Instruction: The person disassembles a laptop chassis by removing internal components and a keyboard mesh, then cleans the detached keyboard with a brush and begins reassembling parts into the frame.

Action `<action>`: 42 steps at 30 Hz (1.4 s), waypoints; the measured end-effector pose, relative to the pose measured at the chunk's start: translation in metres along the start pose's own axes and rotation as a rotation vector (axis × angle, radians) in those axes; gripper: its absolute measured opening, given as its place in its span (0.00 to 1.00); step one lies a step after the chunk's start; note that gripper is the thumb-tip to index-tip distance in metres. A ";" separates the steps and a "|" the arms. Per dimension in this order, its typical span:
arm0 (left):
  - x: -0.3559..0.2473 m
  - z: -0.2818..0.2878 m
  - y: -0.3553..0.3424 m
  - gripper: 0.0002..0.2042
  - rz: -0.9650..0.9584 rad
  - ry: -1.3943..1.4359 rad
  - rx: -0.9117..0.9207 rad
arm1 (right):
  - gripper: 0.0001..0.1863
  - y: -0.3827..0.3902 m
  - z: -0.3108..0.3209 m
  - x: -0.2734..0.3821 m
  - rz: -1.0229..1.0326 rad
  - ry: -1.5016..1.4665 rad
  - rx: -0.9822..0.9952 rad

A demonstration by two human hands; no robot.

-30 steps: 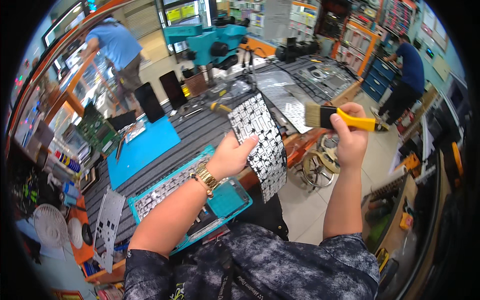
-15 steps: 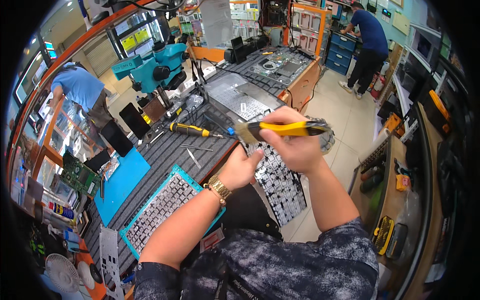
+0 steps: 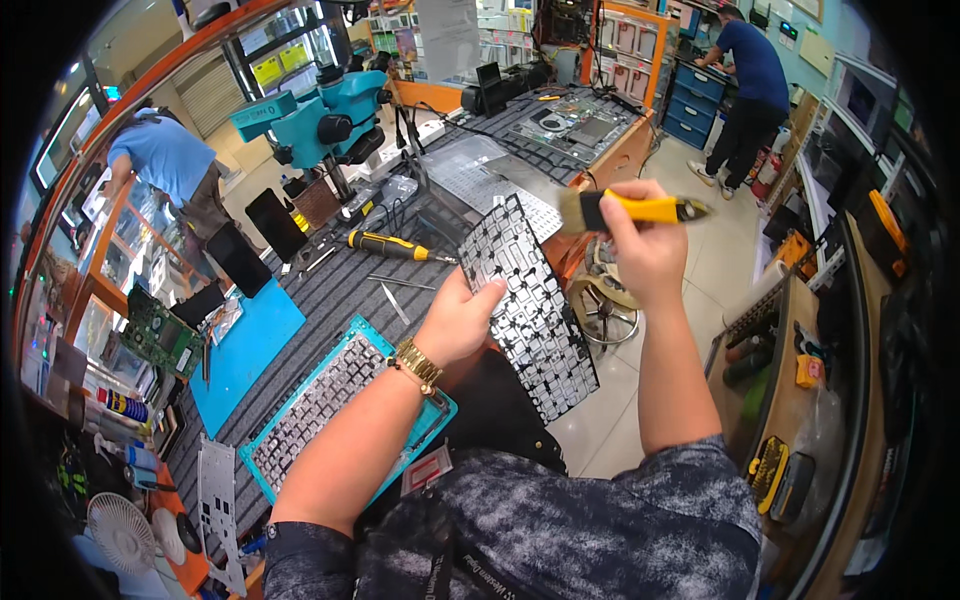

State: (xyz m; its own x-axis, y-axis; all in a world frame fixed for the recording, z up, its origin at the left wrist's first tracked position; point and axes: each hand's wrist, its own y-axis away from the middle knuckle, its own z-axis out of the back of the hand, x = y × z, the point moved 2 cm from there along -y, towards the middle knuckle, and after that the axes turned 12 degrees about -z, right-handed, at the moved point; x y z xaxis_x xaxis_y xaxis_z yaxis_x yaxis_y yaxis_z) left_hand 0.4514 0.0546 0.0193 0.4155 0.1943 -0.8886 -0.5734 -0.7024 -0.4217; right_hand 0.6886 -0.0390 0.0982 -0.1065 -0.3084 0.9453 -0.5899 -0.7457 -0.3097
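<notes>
My left hand (image 3: 455,325), with a gold watch at the wrist, grips the left edge of a laptop keyboard plate (image 3: 532,325), its thumb on the plate's face. The plate is silver and black, shows no keycaps and is held tilted off the bench. In my right hand (image 3: 645,245) is a flat paintbrush (image 3: 655,211) with a yellow and black handle. Its bristles point left, apart from the plate's upper right edge, and look blurred. Below my left forearm, a keyboard (image 3: 325,400) lies in a teal frame on the ribbed bench mat.
A yellow-black screwdriver (image 3: 390,245) and thin metal tools (image 3: 395,303) lie beyond my left hand. A teal microscope (image 3: 325,120), blue mat (image 3: 245,350) and green circuit board (image 3: 163,335) are at left. A stool (image 3: 605,310) stands past the bench edge. Two other people are farther off.
My right hand has lifted the paintbrush up and to the right, away from the plate. The plate now shows more of its upper part, and my left hand has shifted slightly left.
</notes>
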 end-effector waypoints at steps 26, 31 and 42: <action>-0.029 0.029 -0.008 0.21 -0.029 0.519 -0.371 | 0.03 0.062 -0.058 -0.075 0.022 0.081 -0.057; -0.024 0.052 0.002 0.21 -0.023 0.325 -0.426 | 0.05 0.090 -0.070 -0.051 0.034 -0.138 0.164; -0.033 0.032 0.016 0.21 0.063 0.337 -0.341 | 0.13 0.033 -0.089 -0.013 0.677 0.156 0.269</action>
State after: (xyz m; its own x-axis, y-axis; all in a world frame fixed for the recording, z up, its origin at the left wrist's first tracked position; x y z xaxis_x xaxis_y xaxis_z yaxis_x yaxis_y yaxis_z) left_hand 0.4058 0.0594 0.0360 0.6251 -0.0488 -0.7790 -0.3638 -0.9013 -0.2354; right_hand 0.5992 -0.0077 0.0851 -0.5011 -0.6792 0.5362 -0.1412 -0.5472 -0.8250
